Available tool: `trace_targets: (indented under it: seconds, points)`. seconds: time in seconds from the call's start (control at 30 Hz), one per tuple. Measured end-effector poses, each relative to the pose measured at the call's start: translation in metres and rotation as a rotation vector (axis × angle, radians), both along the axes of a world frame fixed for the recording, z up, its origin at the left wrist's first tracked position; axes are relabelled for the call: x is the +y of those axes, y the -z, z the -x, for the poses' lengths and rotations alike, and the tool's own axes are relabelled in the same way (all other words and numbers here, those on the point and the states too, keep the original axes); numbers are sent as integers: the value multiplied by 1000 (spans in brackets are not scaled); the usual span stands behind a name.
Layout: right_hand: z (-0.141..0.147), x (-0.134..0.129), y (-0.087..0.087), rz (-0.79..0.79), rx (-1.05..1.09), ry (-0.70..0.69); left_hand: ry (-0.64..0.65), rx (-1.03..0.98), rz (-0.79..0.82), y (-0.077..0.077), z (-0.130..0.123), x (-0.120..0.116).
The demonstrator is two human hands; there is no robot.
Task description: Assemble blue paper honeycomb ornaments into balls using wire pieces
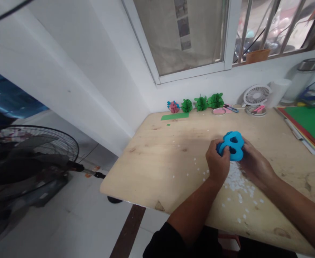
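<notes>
A blue figure-eight-shaped object (238,154) with two openings is held above the wooden table (152,161). My left hand (218,161) grips its left side, the thumb pressed on its front. On its right side my right hand (255,163) is closed round the edge, with most of the fingers hidden behind it. Many small white paper bits (235,181) lie scattered on the tabletop below and around my hands.
Along the wall stand several green paper figures (200,103) and a pink and blue one (174,106). A green strip (175,116), small white fan (256,95) and coloured sheets (308,123) lie or stand farther back. A large black fan (34,157) is left of the table.
</notes>
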State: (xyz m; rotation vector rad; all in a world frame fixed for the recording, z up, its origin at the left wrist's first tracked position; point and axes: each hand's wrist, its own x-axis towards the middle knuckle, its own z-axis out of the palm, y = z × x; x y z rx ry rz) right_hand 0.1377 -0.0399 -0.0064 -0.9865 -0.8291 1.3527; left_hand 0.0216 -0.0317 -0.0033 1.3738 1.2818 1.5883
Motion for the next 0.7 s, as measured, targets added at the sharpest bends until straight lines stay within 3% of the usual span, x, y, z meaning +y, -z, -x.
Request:
trace_targets:
  seconds: [0.17,0.37,0.7]
  points:
    - [3,0,2,-10,-17,7,-30,67,9,2,1,2]
    - [3,-3,3,75,-65,98,-16,153,-89,5,0,0]
    - [2,1,15,-15,-195,237,-47,189,-249,3,1,0]
